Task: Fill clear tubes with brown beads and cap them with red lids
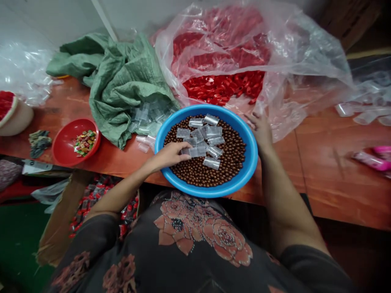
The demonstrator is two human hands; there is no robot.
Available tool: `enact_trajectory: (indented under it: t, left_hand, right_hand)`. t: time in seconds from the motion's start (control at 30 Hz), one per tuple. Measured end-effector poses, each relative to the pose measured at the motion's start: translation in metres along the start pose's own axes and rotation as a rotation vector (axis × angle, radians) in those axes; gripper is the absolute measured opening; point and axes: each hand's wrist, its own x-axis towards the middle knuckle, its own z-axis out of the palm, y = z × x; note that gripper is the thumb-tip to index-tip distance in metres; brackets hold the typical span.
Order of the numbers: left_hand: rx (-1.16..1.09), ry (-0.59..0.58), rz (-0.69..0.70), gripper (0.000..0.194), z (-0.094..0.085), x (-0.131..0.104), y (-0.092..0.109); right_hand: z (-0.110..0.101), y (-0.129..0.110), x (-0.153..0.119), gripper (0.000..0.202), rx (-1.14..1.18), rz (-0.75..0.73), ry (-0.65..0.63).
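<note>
A blue basin (252, 171) holds many small round brown balls (198, 173), with several short clear plastic tubes (211, 162) lying on top. Over the basin's left side, my left hand (171, 155) is closed with thumb and fingers on a clear plastic tube (197, 151). My right hand (261, 128) is just beyond the basin's right rim, beside the clear bag (284, 93). Its fingers point left toward red plastic pieces (220, 87) spilling at the bag's mouth. They look apart, slightly blurred, and I see nothing in them.
Left of the basin lie a crumpled green woven sack (122, 81), loose clear tubes (146, 118) and a red bowl (59, 148) of wrapped bits. A white tub (18, 120) stands far left. Below the table, a cardboard box (56, 228) holds red-capped items. Pink-capped tubes (371, 160) lie right.
</note>
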Motion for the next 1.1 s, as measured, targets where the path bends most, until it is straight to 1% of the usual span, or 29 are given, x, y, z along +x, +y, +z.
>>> enact_trajectory:
  t: [0.03, 0.07, 0.1, 0.13, 0.2, 0.23, 0.27, 0.3, 0.33, 0.4, 0.47, 0.53, 0.63, 0.7, 0.77, 0.83, 0.87, 0.97, 1.03, 1.1]
  left_hand:
    - [-0.028, 0.016, 0.012, 0.032, 0.000, -0.003, 0.003]
    - [-0.053, 0.036, 0.025, 0.031, 0.000, -0.005, 0.006]
    - [-0.074, 0.060, 0.037, 0.030, 0.000, -0.006, 0.011]
    - [-0.089, 0.087, 0.049, 0.030, 0.001, -0.007, 0.017]
    - [-0.107, 0.137, 0.076, 0.030, 0.002, -0.008, 0.027]
    - [-0.116, 0.155, 0.084, 0.030, 0.003, -0.009, 0.031]
    - [-0.127, 0.163, 0.086, 0.030, 0.004, -0.010, 0.033]
    - [-0.142, 0.164, 0.078, 0.029, 0.003, -0.012, 0.033]
    - [-0.156, 0.160, 0.059, 0.029, 0.003, -0.014, 0.030]
    - [-0.170, 0.156, -0.005, 0.028, -0.001, -0.021, 0.021]
    - [-0.148, 0.141, -0.065, 0.030, -0.005, -0.028, 0.011]
    - [-0.084, 0.065, -0.092, 0.032, -0.010, -0.033, 0.003]
    - [0.110, -0.054, -0.085, 0.031, -0.012, -0.030, 0.000]
    - [0.237, -0.114, -0.120, 0.027, -0.011, -0.023, 0.001]
    - [0.274, -0.192, -0.180, 0.023, -0.009, -0.014, 0.003]
    - [0.225, -0.263, -0.216, 0.019, -0.004, -0.004, 0.003]
    - [0.182, -0.287, -0.224, 0.017, -0.001, 0.001, 0.002]
    - [0.040, -0.337, -0.268, 0.016, 0.011, 0.016, 0.003]
    - [-0.045, -0.369, -0.301, 0.018, 0.021, 0.024, 0.006]
    - [-0.105, -0.393, -0.307, 0.019, 0.030, 0.031, 0.011]
  right_hand:
    - [-0.007, -0.017, -0.009, 0.043, 0.010, -0.013, 0.079]
    - [-0.012, -0.037, -0.018, 0.042, 0.022, -0.038, 0.125]
    - [-0.017, -0.058, -0.027, 0.041, 0.055, -0.080, 0.071]
    - [-0.020, -0.078, -0.036, 0.038, 0.091, -0.130, -0.026]
    - [-0.021, -0.114, -0.051, 0.040, 0.138, -0.220, -0.352]
    - [-0.020, -0.128, -0.058, 0.039, 0.147, -0.248, -0.478]
    - [-0.017, -0.138, -0.062, 0.036, 0.144, -0.273, -0.567]
    - [-0.014, -0.144, -0.066, 0.033, 0.133, -0.290, -0.616]
    - [-0.012, -0.146, -0.068, 0.029, 0.117, -0.301, -0.624]
    - [-0.007, -0.143, -0.068, 0.026, 0.098, -0.280, -0.585]
    - [-0.004, -0.135, -0.065, 0.028, 0.132, -0.205, -0.496]
    - [-0.002, -0.128, -0.061, 0.034, 0.163, -0.156, -0.383]
    - [-0.003, -0.115, -0.051, 0.050, 0.111, -0.209, -0.241]
    - [-0.007, -0.100, -0.042, 0.046, 0.053, -0.207, -0.134]
    - [-0.011, -0.076, -0.029, 0.037, 0.016, -0.085, 0.013]
    - [-0.015, -0.047, -0.012, 0.037, 0.013, 0.142, 0.107]
    - [-0.016, -0.033, -0.003, 0.039, -0.004, 0.184, 0.109]
    - [-0.012, 0.001, 0.022, 0.036, -0.051, 0.188, 0.082]
    - [-0.003, 0.012, 0.032, 0.034, -0.068, 0.164, 0.035]
    - [0.008, 0.014, 0.036, 0.036, -0.067, 0.141, -0.041]
